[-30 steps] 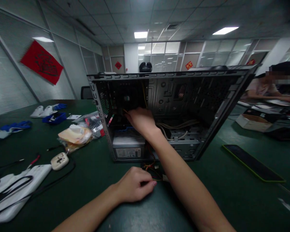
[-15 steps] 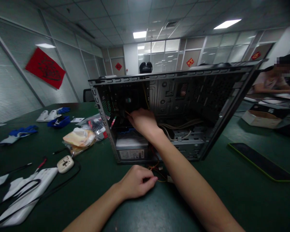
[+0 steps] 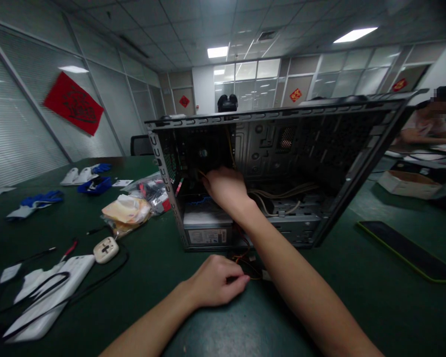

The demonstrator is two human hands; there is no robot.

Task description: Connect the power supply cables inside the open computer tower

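Observation:
An open-sided computer case (image 3: 282, 110) stands on the green table in front of me. My right hand (image 3: 228, 188) reaches inside it, fingers bent and pressed together below the cooling fan (image 3: 203, 152). A thin yellowish wire shows by those fingertips; what they grip is hidden. Below the hand sits the power supply (image 3: 208, 235) with its white label. My left hand (image 3: 221, 280) rests on the table in front of the case, fingers curled in and thumb against them, with nothing seen in it. Red and yellow wires (image 3: 244, 259) trail out of the case just behind it.
On the left lie a white power strip (image 3: 52, 297) with black cables, a cream-coloured device (image 3: 106, 249), plastic bags (image 3: 128, 210), a blue tray (image 3: 94, 185) and gloves (image 3: 40, 198). To the right are a dark green-edged mat (image 3: 405, 250), a box (image 3: 409, 183) and a person (image 3: 431, 119).
The whole view has shifted slightly, so things appear a little farther right. Both hands keep nearly the same pose and place relative to the case.

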